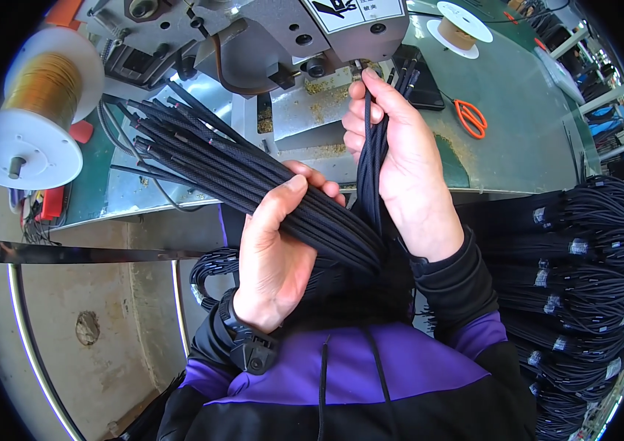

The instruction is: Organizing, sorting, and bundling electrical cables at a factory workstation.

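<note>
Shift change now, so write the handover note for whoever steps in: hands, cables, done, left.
Left hand: gripping the big bundle of black braided cables, ends fanned up-left.
Right hand: holding a few cables upright, tips at the grey machine head.
Done: taped coils stacked at right.
Left: the bundle in the left hand.
Orange scissors lie on the green bench.

Black braided cables (253, 173) fill the fingers (305, 184). Beyond them lie orange-handled scissors (471, 117) on a green surface (518, 95); a white spool (40, 110) holds golden wire; sleeves are purple and black.
</note>
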`<state>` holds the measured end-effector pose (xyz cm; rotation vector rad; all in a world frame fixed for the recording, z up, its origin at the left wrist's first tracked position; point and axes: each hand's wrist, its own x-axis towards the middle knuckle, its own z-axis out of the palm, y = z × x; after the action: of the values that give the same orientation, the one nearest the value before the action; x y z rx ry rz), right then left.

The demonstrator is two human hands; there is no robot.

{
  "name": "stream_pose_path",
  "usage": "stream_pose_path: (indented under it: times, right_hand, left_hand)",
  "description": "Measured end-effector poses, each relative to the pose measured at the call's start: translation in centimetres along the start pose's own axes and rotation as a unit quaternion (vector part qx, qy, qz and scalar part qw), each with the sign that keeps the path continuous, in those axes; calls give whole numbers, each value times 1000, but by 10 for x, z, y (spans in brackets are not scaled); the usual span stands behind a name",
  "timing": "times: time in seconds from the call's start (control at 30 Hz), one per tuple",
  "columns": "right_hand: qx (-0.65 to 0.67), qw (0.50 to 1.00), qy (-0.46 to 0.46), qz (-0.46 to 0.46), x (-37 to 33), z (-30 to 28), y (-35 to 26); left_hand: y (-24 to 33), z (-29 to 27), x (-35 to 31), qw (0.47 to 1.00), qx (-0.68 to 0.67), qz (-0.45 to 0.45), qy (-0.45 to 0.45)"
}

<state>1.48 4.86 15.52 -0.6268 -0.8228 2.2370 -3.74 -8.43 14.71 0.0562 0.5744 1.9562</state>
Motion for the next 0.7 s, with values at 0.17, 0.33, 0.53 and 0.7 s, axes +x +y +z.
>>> stream_pose_path:
  times: [0.17, 0.33, 0.53, 0.7]
  right_hand:
    - [10, 999, 48, 18, -1, 7, 0]
    - [-137, 988, -66, -6, -20, -4, -5]
    - [-363, 922, -37, -126, -39, -15, 10]
    - [-173, 982, 5, -79, -30, -8, -2]
  left_hand:
    - [-1, -2, 0, 999, 25, 6, 45]
    - [-14, -5, 4, 995, 70, -35, 56]
    - [-24, -5, 4, 994, 106, -33, 22]
    - [-14, -6, 3, 995, 87, -10, 39]
